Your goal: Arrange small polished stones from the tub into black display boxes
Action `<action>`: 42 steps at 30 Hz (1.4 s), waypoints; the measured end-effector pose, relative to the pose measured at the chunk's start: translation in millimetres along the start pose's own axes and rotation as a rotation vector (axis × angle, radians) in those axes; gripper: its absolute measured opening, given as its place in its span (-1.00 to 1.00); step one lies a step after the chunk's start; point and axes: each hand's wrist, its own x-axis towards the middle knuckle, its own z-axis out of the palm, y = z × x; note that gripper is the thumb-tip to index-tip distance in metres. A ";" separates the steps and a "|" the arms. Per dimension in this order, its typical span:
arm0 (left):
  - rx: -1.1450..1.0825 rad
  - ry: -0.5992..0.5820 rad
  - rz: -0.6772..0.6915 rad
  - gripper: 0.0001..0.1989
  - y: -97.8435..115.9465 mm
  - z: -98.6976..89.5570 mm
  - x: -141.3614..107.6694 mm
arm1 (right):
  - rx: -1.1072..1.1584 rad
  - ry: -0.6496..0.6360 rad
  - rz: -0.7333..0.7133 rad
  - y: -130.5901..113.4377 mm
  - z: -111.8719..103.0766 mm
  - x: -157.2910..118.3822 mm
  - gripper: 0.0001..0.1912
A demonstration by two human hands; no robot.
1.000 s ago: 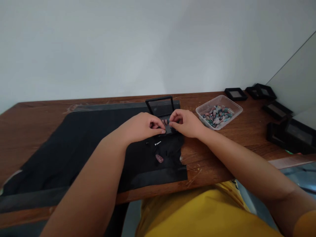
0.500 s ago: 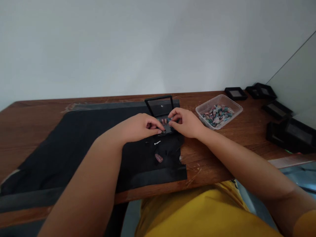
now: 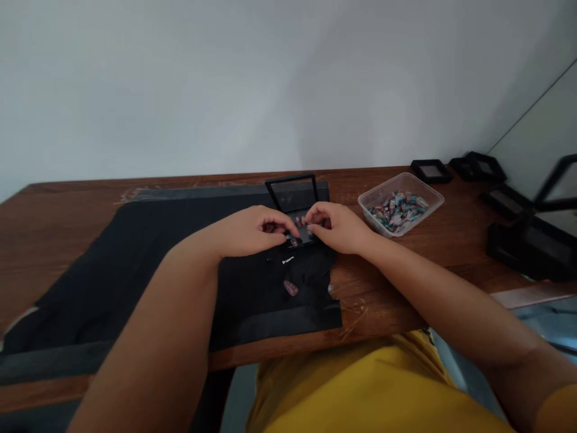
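A small black display case (image 3: pixel 317 185) stands with its windowed lid raised, and several small press-on nails (image 3: pixel 295 242) lie inside. My left hand (image 3: pixel 252 231) reaches into its near left part, with thumb and index finger closed about a small greenish nail. At the right side of the case, my right hand (image 3: pixel 338 227) has its thumb and index finger close together; what lies between them is too small to make out. A pinkish press-on nail (image 3: pixel 291 288) rests on the black cloth (image 3: pixel 180 270) in front, near a small white piece (image 3: pixel 288 260).
A clear plastic tub (image 3: pixel 433 207) of many coloured nails stands right of the case. More black cases (image 3: pixel 431 171) line the back right of the wooden table (image 3: pixel 383 288), and one at the right edge (image 3: pixel 536 246) has its lid up. A wall (image 3: pixel 225 90) rises behind.
My left fingertips have drawn slightly left and up from the case's near edge. My right fingers have shifted slightly left and down. At the far right, a raised black lid has come into sight.
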 end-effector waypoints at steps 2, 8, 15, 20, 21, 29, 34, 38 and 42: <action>-0.012 -0.018 -0.010 -0.67 0.8 -4.8 -0.3 | 0.002 0.001 -0.006 0.4 -0.1 0.4 -0.90; -0.011 -0.028 -0.125 -0.71 -6.9 -13.4 -3.7 | -0.025 -0.003 0.010 -1.3 -1.8 1.9 -0.87; 0.011 -0.119 -0.184 -0.63 -6.0 -12.0 -5.0 | -0.128 -0.015 0.076 -4.3 -5.2 2.8 -0.84; 0.039 -0.177 -0.232 -0.59 -1.7 -12.2 -4.5 | -0.201 -0.057 0.092 -7.4 -9.4 1.6 -0.85; 0.040 -0.178 -0.240 -0.57 -0.9 -12.3 -4.6 | -0.218 -0.063 0.094 -8.3 -10.1 1.2 -0.85; 0.053 -0.103 -0.235 -0.56 2.4 -11.6 -6.2 | -0.212 -0.064 0.063 -9.5 -10.4 0.4 -0.83; 0.059 -0.064 -0.261 -0.56 2.8 -10.4 -5.2 | -0.182 -0.057 0.043 -6.1 -8.9 1.0 -0.81; 0.069 -0.067 -0.267 -0.56 2.5 -11.3 -5.4 | -0.165 -0.060 0.027 -4.4 -8.0 1.5 -0.78; 0.060 -0.068 -0.263 -0.56 1.4 -12.1 -5.9 | -0.144 -0.055 0.031 -4.0 -7.2 2.0 -0.78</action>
